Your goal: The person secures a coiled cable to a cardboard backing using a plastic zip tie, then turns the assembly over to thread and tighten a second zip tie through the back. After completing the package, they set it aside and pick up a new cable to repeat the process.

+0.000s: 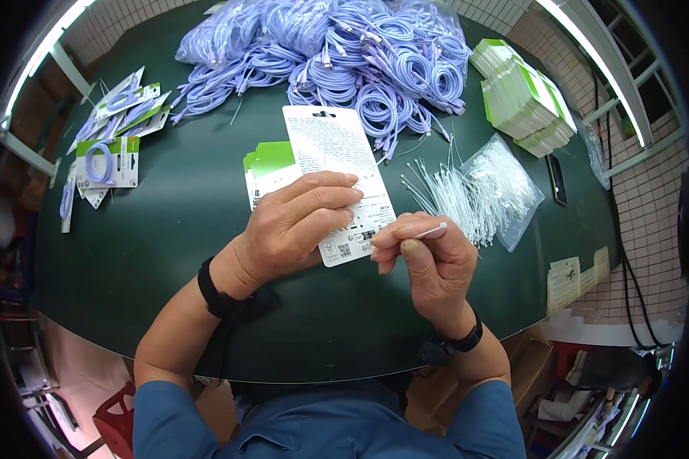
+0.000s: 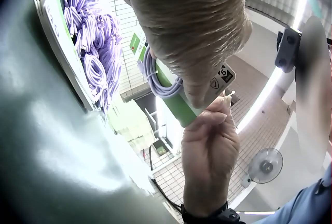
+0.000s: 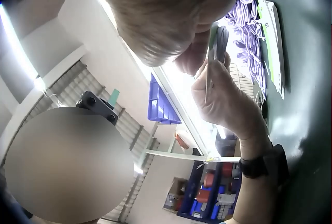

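The left hand (image 1: 298, 222) grips a white printed card (image 1: 337, 153), its fingers over the printed back and its thumb beneath. In the left wrist view a coiled lilac cable (image 2: 162, 83) lies against the card's green side. At the card's lower right edge, the right hand (image 1: 432, 264) pinches a thin white tie (image 1: 430, 232) between thumb and fingers. The left wrist view also shows the right hand (image 2: 210, 151) beside the card's edge.
Coiled lilac cables (image 1: 390, 61) heap at the back. White ties (image 1: 467, 191) spill from a clear bag on the right, near stacked cards (image 1: 524, 99). Cards with cables (image 1: 107, 164) lie left, green cards (image 1: 272, 161) behind the held card, and a black tool (image 1: 556, 180) far right.
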A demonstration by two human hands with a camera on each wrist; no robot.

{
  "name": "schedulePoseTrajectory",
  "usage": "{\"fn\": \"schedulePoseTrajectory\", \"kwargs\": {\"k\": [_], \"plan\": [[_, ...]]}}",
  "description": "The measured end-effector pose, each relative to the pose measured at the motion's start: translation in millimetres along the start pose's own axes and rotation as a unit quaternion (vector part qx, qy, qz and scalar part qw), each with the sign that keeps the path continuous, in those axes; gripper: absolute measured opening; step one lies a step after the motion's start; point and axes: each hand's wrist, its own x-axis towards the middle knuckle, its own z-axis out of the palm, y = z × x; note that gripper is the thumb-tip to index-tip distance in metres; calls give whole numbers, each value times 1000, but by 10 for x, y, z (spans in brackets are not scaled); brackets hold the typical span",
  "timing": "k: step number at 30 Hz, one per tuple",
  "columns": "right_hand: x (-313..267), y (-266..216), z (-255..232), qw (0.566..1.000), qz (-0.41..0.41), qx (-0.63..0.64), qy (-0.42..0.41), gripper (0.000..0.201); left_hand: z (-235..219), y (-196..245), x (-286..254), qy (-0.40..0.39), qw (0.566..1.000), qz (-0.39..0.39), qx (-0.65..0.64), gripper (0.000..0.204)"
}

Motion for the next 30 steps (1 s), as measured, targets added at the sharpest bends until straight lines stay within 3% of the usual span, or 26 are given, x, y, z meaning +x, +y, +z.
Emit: {"fn": "schedulePoseTrajectory", "kwargs": {"k": [4,7,12,16,19,24,27,30], "plan": [[55,-82,26,997,56,-42,27,12,-4,17,-3,-11,1000,-6,9,35],[155,-39,-68,940,-132,-315,-4,20,0,49,14,-10,1000,-6,12,35],[153,-42,-108,924,-150,-351,-27,30,3,141,90,9,1000,0,6,28],[164,-75,-143,936,-121,-328,-45,29,-14,254,140,-19,997,37,65,26],[198,-203,-234,967,-36,-240,-75,30,-90,487,240,-30,989,47,139,23],[225,-324,-321,981,-17,-156,-111,31,-181,756,368,-17,982,57,181,20],[211,-394,-366,984,61,-61,-156,23,-100,819,379,-10,998,15,65,16],[206,-332,-377,984,85,-2,-155,18,-25,854,316,-7,998,-43,-39,11]]}}
